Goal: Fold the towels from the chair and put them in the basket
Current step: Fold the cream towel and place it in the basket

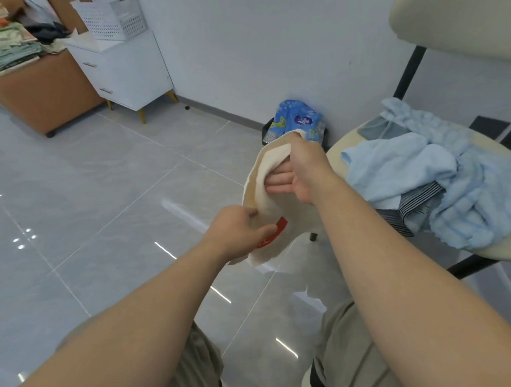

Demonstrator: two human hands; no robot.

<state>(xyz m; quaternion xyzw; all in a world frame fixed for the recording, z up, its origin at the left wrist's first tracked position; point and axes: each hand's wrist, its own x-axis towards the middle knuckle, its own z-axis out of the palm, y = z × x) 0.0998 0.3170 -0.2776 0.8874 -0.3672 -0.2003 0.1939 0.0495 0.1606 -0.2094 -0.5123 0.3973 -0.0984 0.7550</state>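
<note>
while the cream towel (pixel 256 178) hangs in the air over the shiny floor (pixel 104 198), both hands have hold of it, so this looks like the folding step for this one towel. the right hand (pixel 305 168) is up high and pinches the top of the towel, with its other fingers tucked into the fold. the left hand (pixel 238 231) is lower and nearer the body, and its thumb and finger pinch the bottom edge right by the red tag (pixel 280 225). the towel bends in a soft curve between the two hands. it is not flat or neat yet, so i think the fold has only just begun.

just beside the right arm is the chair (pixel 508 248). on its seat is a heap of light blue towels (pixel 398 171), with a striped towel (pixel 419 199) and a grey towel (pixel 376 129) poking out. so lots of the job is left.

a white basket (pixel 112 18) with holes sits on the white cabinet (pixel 128 73) at the back left, well apart from the hands. i think the towels go there, but i cannot be sure.

next, i think the hands need to bring the top and bottom edges together, line up the corners and pull the cloth smooth. the towel is floppy, so a loose pinch could let a corner drop.
</note>
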